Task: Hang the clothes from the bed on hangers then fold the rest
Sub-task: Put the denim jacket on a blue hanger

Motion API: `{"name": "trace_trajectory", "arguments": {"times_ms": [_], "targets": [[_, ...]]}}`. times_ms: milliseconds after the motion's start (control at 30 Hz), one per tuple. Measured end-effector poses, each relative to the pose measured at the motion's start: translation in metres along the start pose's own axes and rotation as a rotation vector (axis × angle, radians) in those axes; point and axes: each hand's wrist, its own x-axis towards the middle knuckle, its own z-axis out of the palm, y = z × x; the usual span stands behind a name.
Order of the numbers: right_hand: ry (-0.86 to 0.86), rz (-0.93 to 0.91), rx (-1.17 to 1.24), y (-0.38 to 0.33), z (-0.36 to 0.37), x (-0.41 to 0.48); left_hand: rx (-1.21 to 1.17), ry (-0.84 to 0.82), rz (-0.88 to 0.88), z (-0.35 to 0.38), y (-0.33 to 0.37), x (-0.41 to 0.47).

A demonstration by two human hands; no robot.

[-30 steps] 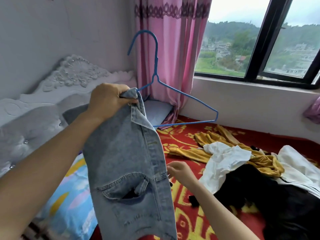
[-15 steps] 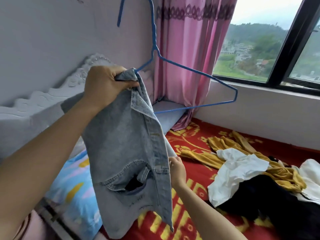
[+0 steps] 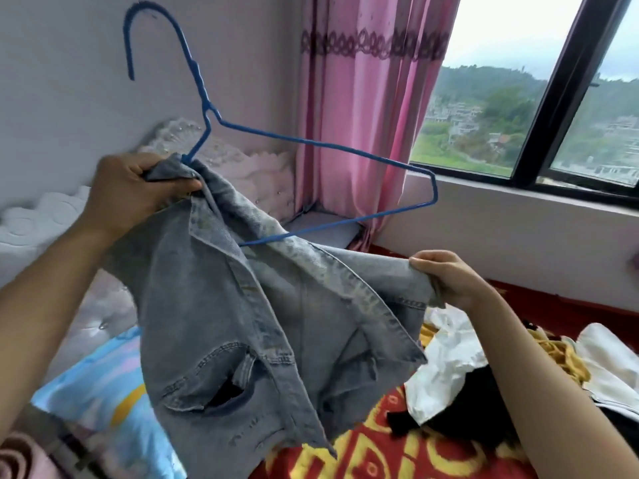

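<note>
A light blue denim jacket [image 3: 242,323] hangs in the air in front of me, opened wide. My left hand [image 3: 135,191] grips its collar at one shoulder, where one end of a blue wire hanger [image 3: 311,141] goes into the cloth. The hanger's hook points up toward the wall and its other end sticks out bare to the right. My right hand [image 3: 446,281] pinches the jacket's other front edge and holds it out to the right. A pile of clothes lies on the bed below: white [image 3: 446,368], black [image 3: 477,406] and yellow [image 3: 567,357] pieces.
The bed has a red and yellow cover [image 3: 380,451] and a blue patterned pillow [image 3: 93,406] at the left. A white padded headboard [image 3: 41,223] stands against the wall. A pink curtain [image 3: 366,108] hangs beside the window [image 3: 539,98] at the right.
My right hand took hold of the jacket's front edge and pulled it up and out to the right, spreading the jacket open. The hanger tilted lower.
</note>
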Motion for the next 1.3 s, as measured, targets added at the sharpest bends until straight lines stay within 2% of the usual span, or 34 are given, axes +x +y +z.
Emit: {"name": "trace_trajectory", "arguments": {"times_ms": [67, 133, 167, 233, 300, 400, 467, 533, 633, 833, 900, 1033, 1167, 1233, 1300], "targets": [[0.059, 0.050, -0.096, -0.001, -0.002, 0.002, -0.040, 0.013, 0.028, 0.007, 0.009, 0.004], [0.222, 0.031, -0.468, 0.017, 0.011, 0.003, -0.056, -0.001, 0.058, 0.020, 0.023, 0.009], [0.317, -0.038, -0.581, 0.030, 0.016, 0.003, -0.048, -0.032, 0.076, 0.028, 0.029, 0.010], [0.415, -0.183, -0.596, 0.050, 0.029, -0.004, -0.033, -0.090, 0.138, 0.043, 0.040, 0.009], [0.376, -0.305, -0.596, 0.060, 0.044, -0.020, -0.023, -0.131, 0.176, 0.057, 0.045, 0.005], [0.205, -0.398, -0.637, 0.079, 0.072, -0.048, -0.003, -0.141, 0.146, 0.075, 0.048, 0.003], [0.074, -0.394, -0.693, 0.099, 0.089, -0.064, 0.005, -0.124, 0.119, 0.083, 0.043, 0.002], [0.004, -0.290, -0.759, 0.123, 0.105, -0.074, -0.003, -0.119, 0.116, 0.087, 0.043, 0.001], [0.063, -0.170, -0.745, 0.149, 0.130, -0.079, -0.002, -0.104, 0.114, 0.085, 0.042, 0.000], [0.230, -0.166, -0.522, 0.182, 0.132, -0.076, -0.071, -0.051, 0.080, 0.060, 0.038, -0.001], [0.229, -0.165, -0.584, 0.191, 0.127, -0.073, -0.086, -0.029, 0.074, 0.054, 0.036, -0.002], [0.050, -0.208, -0.843, 0.208, 0.131, -0.067, -0.058, 0.019, 0.070, 0.052, 0.032, -0.002], [0.090, -0.167, -0.873, 0.209, 0.138, -0.055, -0.056, 0.015, 0.084, 0.050, 0.033, -0.002], [0.048, -0.061, -0.754, 0.203, 0.135, -0.047, -0.038, 0.012, 0.083, 0.049, 0.029, -0.002], [0.058, 0.040, -0.481, 0.194, 0.119, -0.043, -0.031, 0.015, 0.056, 0.046, 0.023, -0.002]]}}
